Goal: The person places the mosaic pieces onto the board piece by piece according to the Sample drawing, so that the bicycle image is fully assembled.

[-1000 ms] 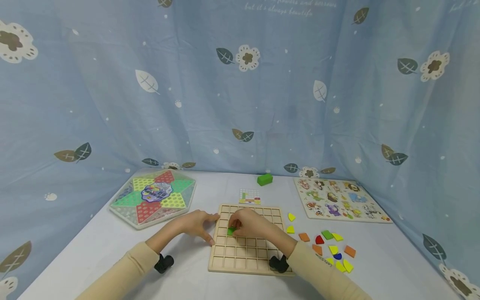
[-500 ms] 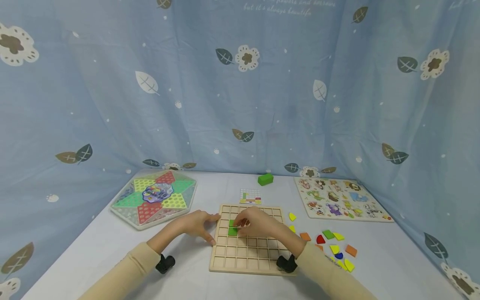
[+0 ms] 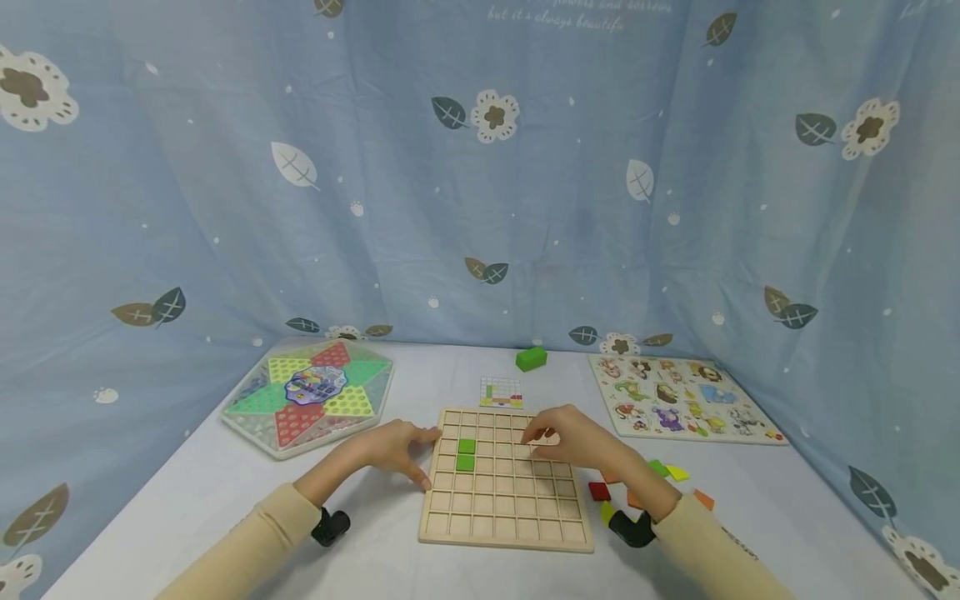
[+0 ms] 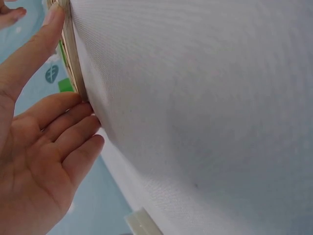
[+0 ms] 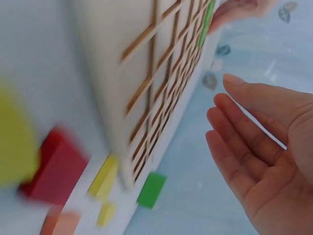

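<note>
A wooden grid board lies flat on the white table, with two green square tiles, an upper green tile and a lower green tile, in neighbouring cells of its left part. At the board's left edge rests my left hand; its thumb and fingertips touch the rim, spread apart, as the left wrist view also shows. My right hand hovers over the board's right side. Its fingers are loosely bent with a gap to the thumb, and the right wrist view shows nothing between them.
Right of the board lie a red tile and several yellow, orange and green pieces, partly behind my right forearm. Behind the board are a small pattern card and a green block. A hexagonal game board stands left, an animal puzzle right.
My right hand has left the green tiles and moved right across the board, uncovering both. One second ago only one green patch showed beneath its fingers. My left hand stays at the edge.
</note>
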`<state>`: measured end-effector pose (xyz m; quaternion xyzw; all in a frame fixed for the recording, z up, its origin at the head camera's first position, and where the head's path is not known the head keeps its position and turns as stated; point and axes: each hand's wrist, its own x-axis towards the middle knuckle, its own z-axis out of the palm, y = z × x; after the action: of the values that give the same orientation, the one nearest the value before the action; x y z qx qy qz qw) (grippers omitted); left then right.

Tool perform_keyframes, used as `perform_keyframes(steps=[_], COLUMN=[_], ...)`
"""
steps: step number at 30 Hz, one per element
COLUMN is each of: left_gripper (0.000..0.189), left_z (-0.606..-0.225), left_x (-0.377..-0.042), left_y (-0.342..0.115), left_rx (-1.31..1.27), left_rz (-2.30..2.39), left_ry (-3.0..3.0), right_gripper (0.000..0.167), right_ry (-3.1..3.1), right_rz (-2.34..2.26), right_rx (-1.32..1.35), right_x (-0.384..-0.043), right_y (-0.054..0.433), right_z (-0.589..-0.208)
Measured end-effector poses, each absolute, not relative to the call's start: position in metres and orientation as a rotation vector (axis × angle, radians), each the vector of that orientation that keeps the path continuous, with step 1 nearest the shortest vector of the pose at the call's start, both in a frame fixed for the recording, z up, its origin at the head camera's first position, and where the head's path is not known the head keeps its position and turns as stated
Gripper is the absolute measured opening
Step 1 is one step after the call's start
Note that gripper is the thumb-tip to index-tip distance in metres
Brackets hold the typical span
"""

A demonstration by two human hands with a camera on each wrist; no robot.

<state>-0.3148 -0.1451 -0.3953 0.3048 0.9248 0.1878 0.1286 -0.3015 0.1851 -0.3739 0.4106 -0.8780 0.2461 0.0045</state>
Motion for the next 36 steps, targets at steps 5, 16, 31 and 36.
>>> perform_keyframes(steps=[5, 16, 31, 36], left_gripper=[0.088, 0.087, 0.087, 0.087], left_z=[-0.396, -0.395, -0.393, -0.394], left_x=[-0.315, -0.312, -0.312, -0.311], left_y=[-0.146, -0.146, -0.144, -0.145], left_rx=[0.869, 0.878, 0.878, 0.877], left_rz=[0.555, 0.558, 0.559, 0.565], left_ry=[2.692, 2.686, 2.692, 2.687], right_gripper=[0.015, 0.019, 0.023, 0.018], right_ry=[-2.788, -2.913, -2.902, -2.932], right_rz=[0.758, 0.690, 0.685, 0.695], right_rx=[1.260, 1.212, 1.243, 1.144], right_x=[-0.298, -0.298, -0.309, -0.306], right_y=[0.213, 0.261, 0.267, 0.263], right_z=[-0.376, -0.387, -0.395, -0.395])
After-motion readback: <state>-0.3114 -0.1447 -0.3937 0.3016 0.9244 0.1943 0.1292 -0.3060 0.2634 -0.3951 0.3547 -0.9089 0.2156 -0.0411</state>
